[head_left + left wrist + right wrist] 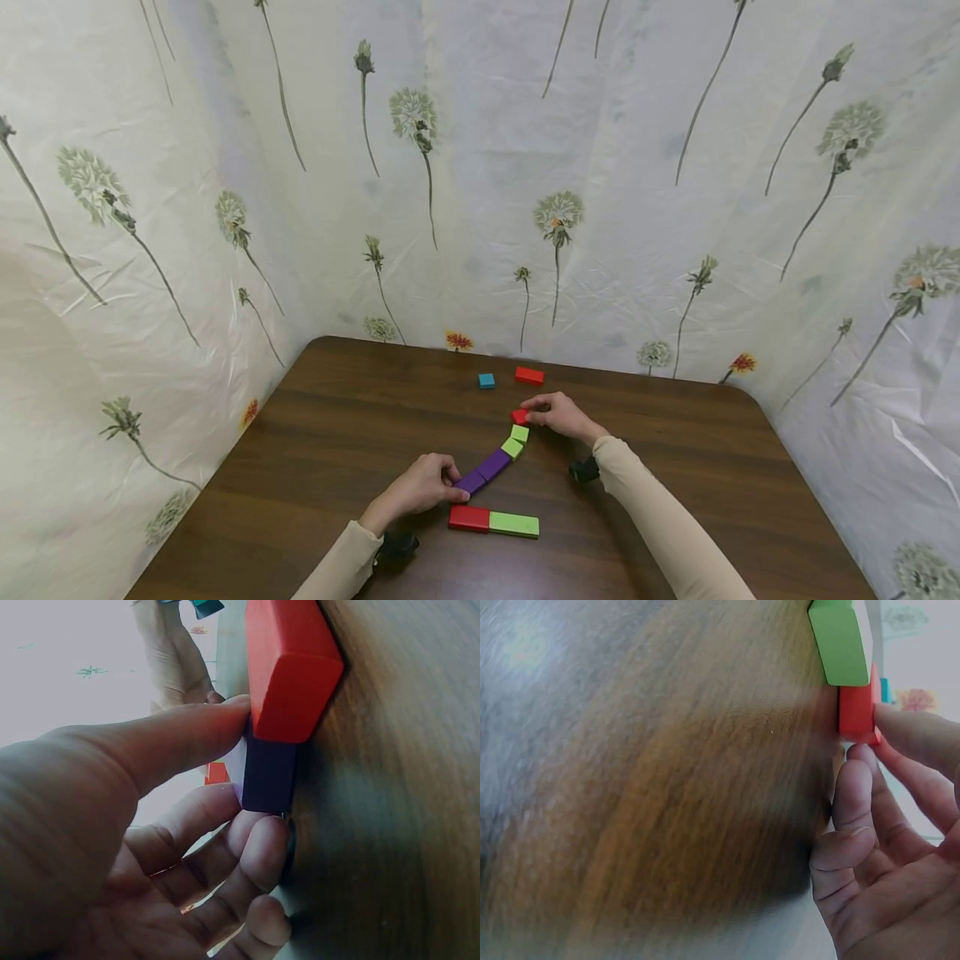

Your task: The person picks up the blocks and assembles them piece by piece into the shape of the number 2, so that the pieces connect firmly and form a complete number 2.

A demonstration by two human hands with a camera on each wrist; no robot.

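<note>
A curved row of small blocks runs across the dark table. At its near end my left hand holds a purple block between thumb and fingers. A second purple block continues the row, followed by two lime green blocks. My right hand pinches a small red block at the far end, close against the upper green one. In the right wrist view, thumb and fingers sit at the sides of that red block, just beyond a green block.
Nearer the person, a longer red block lies end to end with a long lime green block. A blue block and another red block lie toward the table's back edge. A flower-print curtain hangs behind.
</note>
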